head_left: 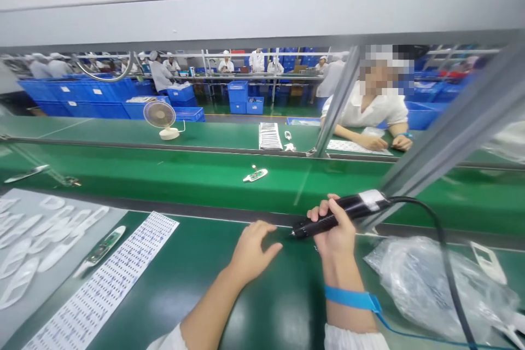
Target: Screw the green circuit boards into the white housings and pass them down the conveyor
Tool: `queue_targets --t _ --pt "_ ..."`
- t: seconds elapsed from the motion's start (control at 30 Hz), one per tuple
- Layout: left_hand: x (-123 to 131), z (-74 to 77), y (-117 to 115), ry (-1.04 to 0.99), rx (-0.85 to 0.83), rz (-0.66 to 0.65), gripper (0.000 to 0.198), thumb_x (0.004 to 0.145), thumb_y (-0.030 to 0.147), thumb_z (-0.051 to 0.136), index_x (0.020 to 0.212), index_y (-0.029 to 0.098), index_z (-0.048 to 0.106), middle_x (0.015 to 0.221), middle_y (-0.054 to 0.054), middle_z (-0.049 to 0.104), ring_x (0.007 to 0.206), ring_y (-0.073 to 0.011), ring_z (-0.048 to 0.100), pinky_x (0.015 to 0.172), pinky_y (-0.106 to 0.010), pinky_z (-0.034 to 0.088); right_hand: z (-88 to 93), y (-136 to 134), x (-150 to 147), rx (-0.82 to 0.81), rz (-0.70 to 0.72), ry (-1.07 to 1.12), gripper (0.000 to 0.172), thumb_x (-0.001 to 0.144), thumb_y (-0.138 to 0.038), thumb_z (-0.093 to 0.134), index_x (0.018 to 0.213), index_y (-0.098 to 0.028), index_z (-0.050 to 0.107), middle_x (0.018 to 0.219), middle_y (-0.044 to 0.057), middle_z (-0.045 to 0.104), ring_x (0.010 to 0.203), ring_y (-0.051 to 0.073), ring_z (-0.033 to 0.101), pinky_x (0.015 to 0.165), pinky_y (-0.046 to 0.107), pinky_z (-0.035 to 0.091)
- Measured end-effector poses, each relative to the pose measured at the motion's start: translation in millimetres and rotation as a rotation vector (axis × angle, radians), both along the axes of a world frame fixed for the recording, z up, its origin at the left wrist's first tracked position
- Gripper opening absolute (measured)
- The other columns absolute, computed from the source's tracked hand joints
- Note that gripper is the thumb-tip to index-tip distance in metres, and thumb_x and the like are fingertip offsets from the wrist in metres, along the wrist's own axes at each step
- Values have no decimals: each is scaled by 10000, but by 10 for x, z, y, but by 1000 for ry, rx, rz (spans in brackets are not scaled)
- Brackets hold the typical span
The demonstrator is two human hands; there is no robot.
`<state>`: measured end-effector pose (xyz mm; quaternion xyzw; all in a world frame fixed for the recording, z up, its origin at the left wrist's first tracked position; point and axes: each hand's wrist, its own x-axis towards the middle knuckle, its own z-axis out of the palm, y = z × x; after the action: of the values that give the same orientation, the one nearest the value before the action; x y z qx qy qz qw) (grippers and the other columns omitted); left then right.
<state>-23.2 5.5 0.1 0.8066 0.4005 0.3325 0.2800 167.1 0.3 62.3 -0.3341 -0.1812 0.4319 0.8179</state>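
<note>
My right hand point(334, 232) is wrapped round a black electric screwdriver point(340, 213), whose tip points left and whose cable trails off to the right. My left hand point(253, 251) hovers over the green worktable point(180, 284) just left of the tip, thumb and fingers apart, holding nothing. On the green conveyor belt point(197, 180) ahead lies a white plastic housing with a circuit board point(256, 175). A similar housing with a board point(102, 246) rests at the left, beside a printed label sheet point(110, 279).
Several white plastic shells point(53, 235) lie on a grey mat at the left. A clear plastic bag point(430, 284) and a white shell point(488, 262) sit at the right. A metal post point(443, 120) slants nearby. Across the belt are a small fan point(161, 117) and a co-worker point(369, 104).
</note>
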Motion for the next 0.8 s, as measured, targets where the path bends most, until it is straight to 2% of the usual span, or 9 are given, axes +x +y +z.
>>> queue_targets --t 0.1,0.23,0.37,0.53,0.67,0.8 --pt "-2 11 9 58 -34 -26 206 856 252 675 1058 226 642 1053 -35 693 1009 -240 611 886 -390 434 -19 18 -94 8 68 -39 379 634 -340 793 907 -224 557 535 -79 499 439 131 463 521 277 411" --pt "4 15 -7 77 -65 -54 82 909 247 617 969 239 673 993 -10 712 986 -220 620 881 -378 403 -9 24 -128 -6 78 -60 377 625 -344 795 894 -230 557 524 -81 486 438 132 449 522 279 393" --pt "15 40 -23 110 -66 -40 82 926 239 602 908 237 682 924 9 714 931 -198 621 855 -357 388 38 5 -145 -44 81 -61 389 584 -348 806 864 -236 561 516 -82 468 443 127 424 523 282 379" --pt "24 48 -64 185 -37 -9 77 904 298 645 888 232 683 933 21 725 921 -190 619 861 -335 398 128 -29 -191 -137 58 -55 382 494 -310 805 795 -242 580 515 -65 440 468 127 390 510 296 349" --pt "30 14 -36 273 -38 -23 127 906 353 646 915 234 691 920 18 729 926 -190 622 885 -332 410 160 -14 -223 -202 43 -99 292 475 -249 738 731 -262 596 547 -25 405 493 147 375 507 379 321" --pt "40 -28 -12 331 -5 -55 157 911 377 636 916 230 692 902 10 729 924 -201 630 890 -341 418 111 -35 -275 -149 23 -196 232 494 -237 666 718 -288 635 619 18 362 527 172 366 513 487 268"
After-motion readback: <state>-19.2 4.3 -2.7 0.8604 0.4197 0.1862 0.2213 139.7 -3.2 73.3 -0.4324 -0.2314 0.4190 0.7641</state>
